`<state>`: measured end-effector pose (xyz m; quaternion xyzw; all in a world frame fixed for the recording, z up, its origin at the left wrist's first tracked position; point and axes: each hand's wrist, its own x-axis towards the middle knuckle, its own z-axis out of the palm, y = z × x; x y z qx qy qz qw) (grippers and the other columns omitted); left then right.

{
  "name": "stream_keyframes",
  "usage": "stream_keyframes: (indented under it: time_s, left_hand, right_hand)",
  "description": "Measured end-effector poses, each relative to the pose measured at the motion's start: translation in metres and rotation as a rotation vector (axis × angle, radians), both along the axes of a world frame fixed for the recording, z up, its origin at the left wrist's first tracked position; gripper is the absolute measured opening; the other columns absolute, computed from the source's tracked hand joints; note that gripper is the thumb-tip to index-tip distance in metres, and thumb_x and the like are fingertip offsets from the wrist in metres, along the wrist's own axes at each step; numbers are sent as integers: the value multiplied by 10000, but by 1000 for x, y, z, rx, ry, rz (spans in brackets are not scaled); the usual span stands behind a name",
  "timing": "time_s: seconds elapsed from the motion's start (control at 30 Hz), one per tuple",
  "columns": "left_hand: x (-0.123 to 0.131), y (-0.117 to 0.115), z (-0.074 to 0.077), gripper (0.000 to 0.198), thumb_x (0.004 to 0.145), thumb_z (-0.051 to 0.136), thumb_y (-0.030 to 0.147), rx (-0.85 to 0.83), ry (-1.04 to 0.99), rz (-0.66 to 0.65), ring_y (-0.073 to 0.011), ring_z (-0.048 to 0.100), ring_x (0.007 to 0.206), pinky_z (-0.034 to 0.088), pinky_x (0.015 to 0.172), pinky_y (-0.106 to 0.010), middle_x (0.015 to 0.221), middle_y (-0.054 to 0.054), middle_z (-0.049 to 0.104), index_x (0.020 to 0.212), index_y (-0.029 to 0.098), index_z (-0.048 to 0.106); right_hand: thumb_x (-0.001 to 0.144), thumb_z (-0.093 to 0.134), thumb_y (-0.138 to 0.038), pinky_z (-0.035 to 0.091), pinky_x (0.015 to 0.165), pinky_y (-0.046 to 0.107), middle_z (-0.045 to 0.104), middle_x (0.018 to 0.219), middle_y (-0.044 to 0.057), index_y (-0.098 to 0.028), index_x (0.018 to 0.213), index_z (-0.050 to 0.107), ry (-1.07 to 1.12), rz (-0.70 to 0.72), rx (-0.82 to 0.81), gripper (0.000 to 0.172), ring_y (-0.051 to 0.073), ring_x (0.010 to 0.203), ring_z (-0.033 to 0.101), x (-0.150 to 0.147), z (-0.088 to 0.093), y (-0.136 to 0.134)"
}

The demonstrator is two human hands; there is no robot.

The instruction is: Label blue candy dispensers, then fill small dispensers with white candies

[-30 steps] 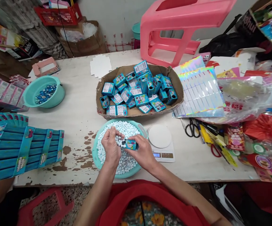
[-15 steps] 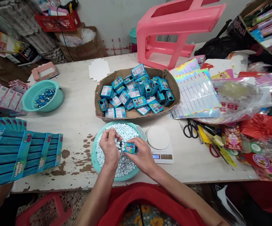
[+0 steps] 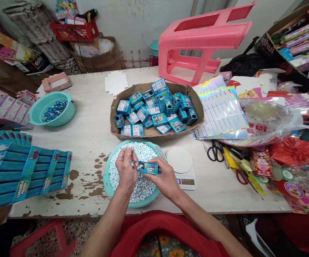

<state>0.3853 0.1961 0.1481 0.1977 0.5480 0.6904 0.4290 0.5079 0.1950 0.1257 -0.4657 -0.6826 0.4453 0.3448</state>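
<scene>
My right hand (image 3: 167,177) grips a small blue candy box (image 3: 149,168) by its sides, label upward, over a turquoise basin (image 3: 106,185). The box's left end, with a dark opening, faces my left hand (image 3: 126,167). Closed in a pinch, my left hand holds a few pale candies at its fingertips, right beside that opening. Pale blue and white candies (image 3: 143,192) fill the basin beneath both hands. Just behind it, a cut-down cardboard box (image 3: 157,137) holds many similar blue boxes (image 3: 159,119).
A white kitchen scale (image 3: 180,160) stands right of the basin. Scissors (image 3: 215,151), holographic sheets (image 3: 220,114) and packaging lie farther right. To the left are stacked blue cartons (image 3: 42,171) and a turquoise bowl (image 3: 69,116) of shiny blue pieces. An overturned pink stool (image 3: 201,34) rests behind.
The view has shifted slightly. The candy box in my right hand now lies more level, with more of its label showing. My left hand stays pinched by its open end.
</scene>
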Motion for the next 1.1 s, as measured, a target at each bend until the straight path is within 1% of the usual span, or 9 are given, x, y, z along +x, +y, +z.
stream_keyframes:
  time_s: [0.1, 0.23, 0.43, 0.57, 0.67, 0.83, 0.93, 1.0, 1.1]
  left_hand:
    - [1, 0, 4, 208, 838, 539, 337, 38, 41, 28, -58, 415, 432, 316, 429, -173, 488, 55, 441, 731, 159, 524]
    - [5, 2, 0, 187, 830, 553, 309, 32, 132, 29, -75, 471, 487, 394, 518, -202, 510, 53, 455, 721, 161, 519]
    - [10, -3, 1, 175, 831, 550, 312, -31, 322, -55, -76, 417, 478, 358, 496, -203, 506, 59, 431, 724, 176, 527]
    - [12, -3, 1, 175, 812, 574, 307, -42, 458, -119, -82, 458, 562, 387, 564, -207, 592, 35, 481, 706, 168, 558]
    - [16, 0, 3, 171, 824, 556, 308, -15, 366, -57, -86, 482, 534, 397, 559, -212, 542, 47, 451, 723, 170, 546]
    - [20, 8, 16, 170, 843, 513, 327, 24, 130, -138, -122, 552, 516, 451, 579, -250, 477, 53, 454, 788, 168, 535]
    - [12, 30, 15, 182, 823, 522, 358, 55, 181, -62, -133, 580, 573, 477, 595, -266, 577, 30, 527, 814, 177, 534]
    - [2, 61, 3, 212, 798, 540, 390, -7, 321, -62, -143, 592, 643, 483, 601, -260, 662, 10, 560, 811, 179, 548]
    - [-8, 129, -28, 234, 763, 564, 405, -253, 613, -282, -178, 598, 758, 472, 630, -259, 747, -29, 607, 785, 173, 581]
  right_hand:
    - [675, 737, -228, 440, 832, 344, 613, 956, 37, -230, 985, 602, 44, -15, -3, 337, 209, 929, 567, 3, 5, -2]
    - [668, 739, -206, 441, 816, 340, 615, 931, 31, -228, 960, 601, 51, -15, 2, 324, 207, 910, 569, 0, 3, -2]
    - [672, 717, -169, 434, 800, 343, 626, 922, 31, -228, 950, 593, 32, 19, 57, 310, 212, 900, 560, -4, 4, -3]
    - [661, 709, -137, 438, 779, 339, 628, 901, 28, -223, 933, 600, 57, 20, 48, 305, 209, 877, 567, -3, 6, 0]
    - [638, 735, -139, 446, 779, 333, 621, 906, 23, -228, 941, 607, 103, 4, 4, 341, 201, 876, 571, 0, 5, 4]
    - [635, 755, -165, 450, 827, 347, 610, 936, 27, -230, 946, 617, 158, -44, -47, 347, 204, 916, 572, 11, 3, 12]
    - [657, 759, -237, 463, 837, 344, 603, 973, 36, -234, 985, 612, 237, -88, -78, 359, 202, 940, 575, 32, 1, 19]
    - [667, 757, -272, 461, 858, 343, 596, 1013, 43, -238, 999, 613, 276, -134, -68, 363, 203, 973, 568, 54, -4, 23]
    - [678, 747, -297, 452, 876, 357, 586, 1037, 52, -231, 1005, 617, 248, -307, -33, 357, 208, 986, 561, 93, -21, 28]
